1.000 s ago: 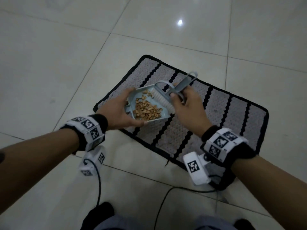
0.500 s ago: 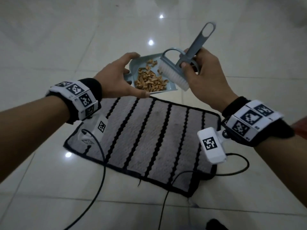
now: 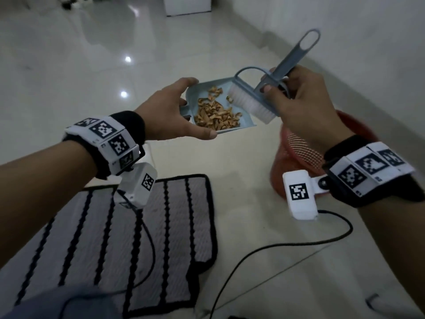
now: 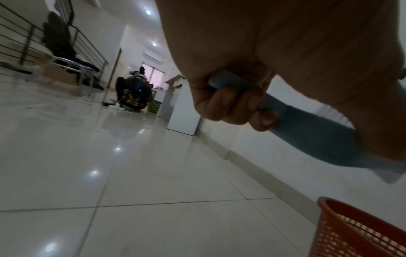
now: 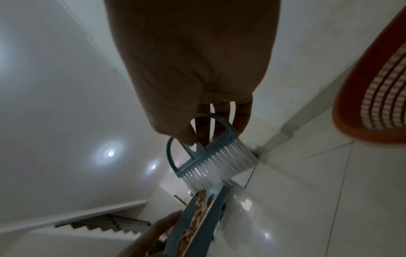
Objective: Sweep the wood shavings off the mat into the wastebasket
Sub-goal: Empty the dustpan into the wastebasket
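My left hand (image 3: 174, 111) grips the handle of a light blue dustpan (image 3: 247, 125), held level in the air; the curled fingers (image 4: 230, 107) show in the left wrist view. A pile of tan wood shavings (image 3: 216, 116) lies in the pan. My right hand (image 3: 299, 104) holds a blue hand brush (image 3: 271, 88) by its handle, white bristles (image 5: 219, 167) against the pan's open edge. The red mesh wastebasket (image 3: 296, 150) stands on the floor just right of the pan, partly behind my right wrist. The grey striped mat (image 3: 128, 240) lies below left.
White tiled floor (image 3: 69, 72) all round. A white wall skirting (image 3: 345, 72) runs along the right, close behind the basket. Black cables (image 3: 276, 247) trail from the wrist cameras over mat and floor. A white cabinet (image 3: 187, 5) stands far ahead; a person sits far off in the left wrist view.
Both hands have lifted the loaded dustpan and brush off the mat and carried them rightwards, away from the mat. The red wastebasket has come into view beside the pan.
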